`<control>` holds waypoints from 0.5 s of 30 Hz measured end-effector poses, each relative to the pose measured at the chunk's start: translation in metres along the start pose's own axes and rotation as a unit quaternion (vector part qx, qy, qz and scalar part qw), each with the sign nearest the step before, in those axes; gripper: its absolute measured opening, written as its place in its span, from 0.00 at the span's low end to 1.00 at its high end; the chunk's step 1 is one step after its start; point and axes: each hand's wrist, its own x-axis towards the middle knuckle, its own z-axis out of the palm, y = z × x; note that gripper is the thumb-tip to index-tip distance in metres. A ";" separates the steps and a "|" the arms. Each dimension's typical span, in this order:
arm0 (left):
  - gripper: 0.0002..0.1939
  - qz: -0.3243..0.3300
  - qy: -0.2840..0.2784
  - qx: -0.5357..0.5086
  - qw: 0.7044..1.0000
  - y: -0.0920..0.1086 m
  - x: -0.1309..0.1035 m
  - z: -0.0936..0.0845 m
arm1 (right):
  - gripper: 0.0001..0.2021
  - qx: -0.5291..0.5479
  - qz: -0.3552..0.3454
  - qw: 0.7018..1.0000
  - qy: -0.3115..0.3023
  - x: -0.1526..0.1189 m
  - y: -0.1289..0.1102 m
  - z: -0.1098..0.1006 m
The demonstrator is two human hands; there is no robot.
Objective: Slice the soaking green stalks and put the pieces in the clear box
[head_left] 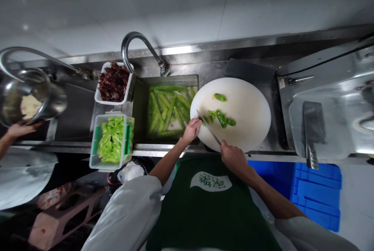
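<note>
On the round white cutting board (248, 114) lie several green pepper pieces (222, 119), with one more piece (220, 97) farther back. My right hand (233, 158) is closed around the handle of a knife (209, 127), whose blade points up and left toward the board's left part. At the board's left edge my left hand (193, 129) has its fingers pressed together on a green pepper piece (204, 120), right beside the blade. Part of that piece is hidden by the fingers and the blade.
Left of the board, a sink (140, 107) holds green stalks (169, 107) in water, under a curved faucet (140, 35). Farther left are tubs of dark red pieces (113, 83) and green slices (111, 140). Another person's hand (22, 129) touches a metal bowl (55, 101). A cleaver (314, 126) lies right.
</note>
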 end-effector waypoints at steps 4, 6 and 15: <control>0.15 -0.011 -0.010 0.013 1.000 -0.001 -0.001 0.001 | 0.16 -0.005 0.006 1.000 -0.026 0.000 -0.001 -0.001; 0.15 -0.013 -0.009 0.016 1.000 -0.001 -0.001 0.001 | 0.16 0.003 0.005 1.000 -0.029 0.003 0.000 0.000; 0.14 -0.007 -0.005 0.009 1.000 0.000 -0.001 -0.001 | 0.16 0.016 -0.003 1.000 -0.023 0.005 0.006 0.001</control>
